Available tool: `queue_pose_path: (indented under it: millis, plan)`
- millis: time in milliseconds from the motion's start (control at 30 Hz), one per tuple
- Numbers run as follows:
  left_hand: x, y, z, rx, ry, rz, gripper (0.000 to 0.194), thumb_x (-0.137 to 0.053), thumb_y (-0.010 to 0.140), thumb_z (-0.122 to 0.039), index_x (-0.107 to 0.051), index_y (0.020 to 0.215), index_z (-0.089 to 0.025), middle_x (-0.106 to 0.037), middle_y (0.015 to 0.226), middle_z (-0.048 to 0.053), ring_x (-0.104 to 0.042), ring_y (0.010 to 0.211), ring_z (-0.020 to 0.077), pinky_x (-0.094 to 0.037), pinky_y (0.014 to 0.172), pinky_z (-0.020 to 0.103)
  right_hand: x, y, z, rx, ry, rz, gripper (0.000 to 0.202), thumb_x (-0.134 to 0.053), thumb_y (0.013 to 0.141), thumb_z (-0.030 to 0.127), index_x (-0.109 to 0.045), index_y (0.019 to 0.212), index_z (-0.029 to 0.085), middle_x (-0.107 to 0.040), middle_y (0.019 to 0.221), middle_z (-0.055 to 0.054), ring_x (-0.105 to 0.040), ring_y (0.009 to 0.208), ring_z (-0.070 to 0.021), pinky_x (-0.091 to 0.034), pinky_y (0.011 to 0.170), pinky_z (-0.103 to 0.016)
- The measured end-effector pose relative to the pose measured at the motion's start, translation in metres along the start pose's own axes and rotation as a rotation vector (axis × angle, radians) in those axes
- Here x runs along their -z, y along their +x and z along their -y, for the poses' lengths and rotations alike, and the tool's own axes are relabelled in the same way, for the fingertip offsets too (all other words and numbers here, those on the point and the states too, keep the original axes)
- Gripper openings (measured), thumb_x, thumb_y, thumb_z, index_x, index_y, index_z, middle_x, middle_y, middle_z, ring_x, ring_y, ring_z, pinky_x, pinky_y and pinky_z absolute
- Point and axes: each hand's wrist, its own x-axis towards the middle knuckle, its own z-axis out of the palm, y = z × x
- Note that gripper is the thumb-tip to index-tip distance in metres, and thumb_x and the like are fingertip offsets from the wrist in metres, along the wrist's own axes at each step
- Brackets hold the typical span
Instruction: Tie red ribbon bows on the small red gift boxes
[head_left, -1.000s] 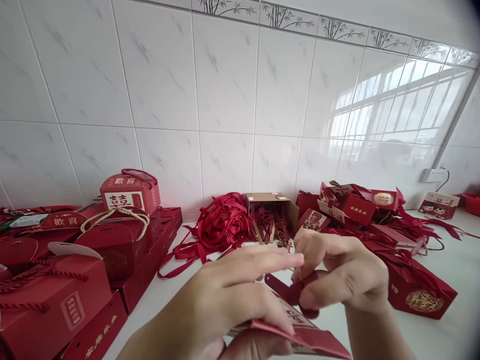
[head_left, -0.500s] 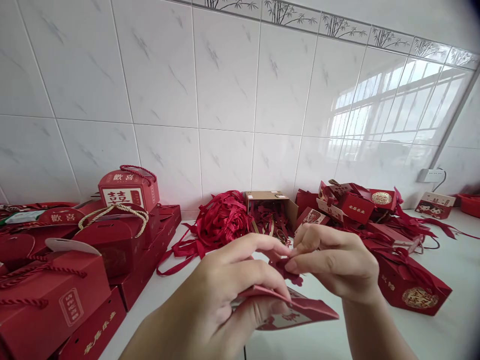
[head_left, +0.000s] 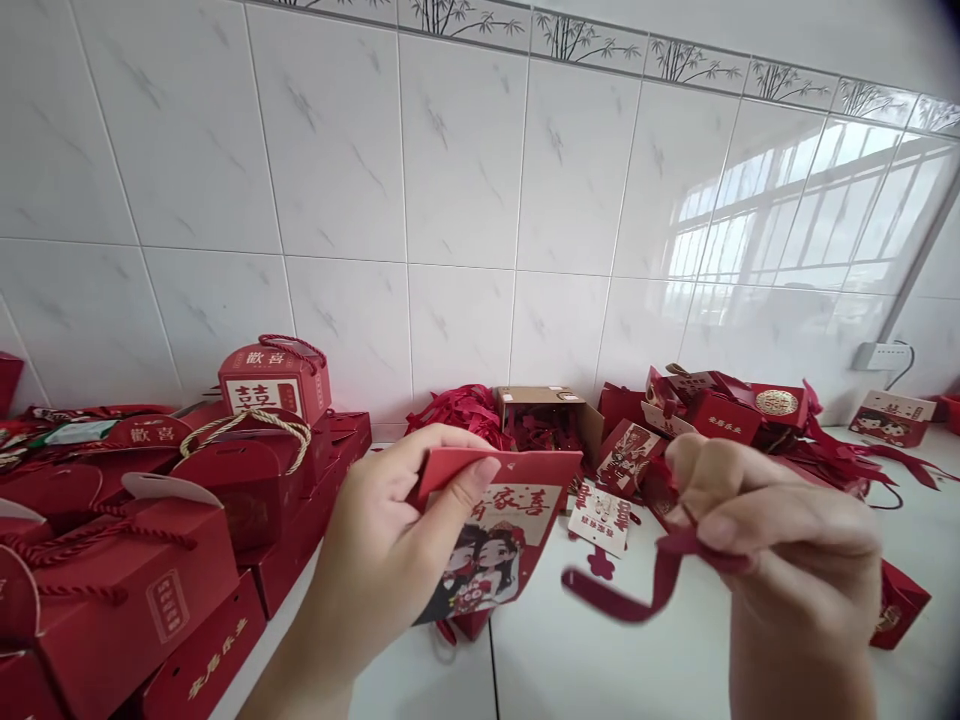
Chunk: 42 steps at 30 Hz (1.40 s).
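Observation:
My left hand (head_left: 394, 555) grips a small red candy box (head_left: 517, 505), thumb on its front, which is printed with a cartoon wedding couple. The box is tilted above the table, with a small hole near its upper edge. To the right, my right hand (head_left: 784, 545) pinches a dark red ribbon (head_left: 619, 600), whose free end curls leftward toward the box without touching it. Between the hands, on the table, lie a white printed card (head_left: 600, 518) and a dark red flower-shaped piece (head_left: 601, 564). Part of another red item (head_left: 472, 625) shows beneath the held box.
Red gift boxes with rope handles (head_left: 135, 580) are stacked at the left. Against the tiled wall are a heap of red ribbon (head_left: 457, 412) and an open cardboard box (head_left: 551, 396). Finished-looking red boxes with ribbons (head_left: 727, 415) pile up at the right, near a power strip (head_left: 883, 356).
My hands have moved apart. The box has been lifted and turned so its printed front shows. My right hand has moved right with a ribbon, and the flower-shaped piece now lies on the table.

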Motion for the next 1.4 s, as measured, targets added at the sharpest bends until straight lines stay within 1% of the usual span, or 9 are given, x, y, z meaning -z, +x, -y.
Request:
queue_pose_path:
  millis: [100, 200, 300, 433, 800, 1000, 1133, 1300, 1400]
  plan:
    - [-0.007, -0.001, -0.003, -0.026, -0.044, 0.037, 0.010, -0.061, 0.086, -0.028, -0.067, 0.082, -0.020, -0.065, 0.063, -0.003, -0.060, 0.055, 0.0108, -0.049, 0.048, 0.018, -0.015, -0.002, 0.003, -0.081, -0.060, 0.066, 0.019, -0.063, 0.086, 0.016, -0.073, 0.097, 0.027, -0.051, 0.074, -0.003, -0.049, 0.072, -0.0157, -0.044, 0.058, -0.032]
    - [-0.013, -0.005, -0.007, -0.090, -0.039, 0.065, 0.008, -0.060, 0.086, -0.024, -0.067, 0.084, -0.021, -0.069, 0.069, -0.003, -0.062, 0.059, 0.0107, -0.050, 0.052, 0.018, -0.028, -0.001, -0.001, -0.104, -0.199, 0.077, 0.017, -0.064, 0.084, 0.018, -0.073, 0.092, 0.030, -0.052, 0.096, -0.007, -0.049, 0.097, -0.0226, -0.049, 0.078, -0.039]
    - [-0.017, -0.008, -0.008, -0.139, -0.031, 0.083, 0.007, -0.060, 0.087, -0.022, -0.067, 0.086, -0.023, -0.071, 0.075, -0.002, -0.065, 0.066, 0.0119, -0.051, 0.056, 0.019, -0.034, 0.001, -0.007, -0.066, -0.299, 0.078, 0.017, -0.064, 0.084, 0.018, -0.073, 0.091, 0.031, -0.053, 0.107, -0.007, -0.045, 0.110, -0.0265, -0.041, 0.097, -0.050]
    - [-0.020, -0.009, -0.008, -0.176, -0.028, 0.064, 0.009, -0.059, 0.087, -0.018, -0.066, 0.088, -0.024, -0.072, 0.079, -0.004, -0.066, 0.070, 0.0109, -0.052, 0.061, 0.018, -0.035, 0.002, -0.012, -0.049, -0.319, 0.064, 0.021, -0.063, 0.084, 0.015, -0.072, 0.093, 0.032, -0.053, 0.105, -0.006, -0.047, 0.109, -0.0251, -0.036, 0.103, -0.051]
    - [-0.021, -0.008, -0.008, -0.189, -0.048, 0.056, 0.009, -0.059, 0.087, -0.017, -0.066, 0.088, -0.023, -0.071, 0.078, -0.004, -0.066, 0.069, 0.0096, -0.052, 0.061, 0.016, -0.038, 0.002, -0.013, -0.074, -0.311, 0.042, 0.019, -0.061, 0.085, 0.014, -0.070, 0.092, 0.029, -0.053, 0.107, -0.005, -0.046, 0.111, -0.0224, -0.043, 0.097, -0.041]
    - [-0.030, -0.011, -0.004, -0.272, -0.029, -0.016, 0.012, -0.059, 0.086, -0.014, -0.063, 0.093, -0.023, -0.071, 0.084, -0.003, -0.067, 0.074, 0.0099, -0.054, 0.065, 0.017, -0.050, -0.002, -0.016, -0.224, -0.122, -0.213, 0.034, -0.068, 0.080, 0.014, -0.059, 0.109, 0.029, -0.058, 0.107, -0.004, -0.056, 0.103, -0.0192, -0.051, 0.083, -0.032]
    - [-0.042, -0.013, 0.004, -0.368, -0.073, -0.099, 0.012, -0.062, 0.086, -0.019, -0.061, 0.097, -0.023, -0.071, 0.093, 0.001, -0.069, 0.086, 0.0146, -0.056, 0.074, 0.023, -0.052, -0.003, -0.018, -0.339, 0.053, -0.233, 0.028, -0.067, 0.081, 0.018, -0.054, 0.105, 0.027, -0.064, 0.094, -0.003, -0.063, 0.087, -0.0177, -0.055, 0.072, -0.030]
    - [-0.056, -0.013, 0.015, -0.329, -0.005, -0.110, 0.059, -0.085, 0.057, -0.042, -0.051, 0.102, -0.024, -0.068, 0.090, 0.001, -0.068, 0.073, 0.0172, -0.058, 0.066, 0.029, -0.046, -0.001, -0.019, -0.317, 0.045, -0.291, 0.019, -0.070, 0.079, 0.018, -0.052, 0.085, 0.023, -0.059, 0.077, 0.000, -0.058, 0.067, -0.0124, -0.049, 0.054, -0.023]
    - [-0.061, -0.011, 0.019, -0.287, 0.156, -0.201, 0.061, -0.082, 0.061, -0.045, -0.046, 0.106, -0.023, -0.065, 0.097, 0.005, -0.068, 0.082, 0.0217, -0.057, 0.075, 0.038, -0.045, -0.001, -0.019, -0.305, 0.002, -0.293, 0.020, -0.070, 0.078, 0.016, -0.052, 0.084, 0.023, -0.058, 0.075, 0.001, -0.057, 0.065, -0.0123, -0.047, 0.052, -0.022]
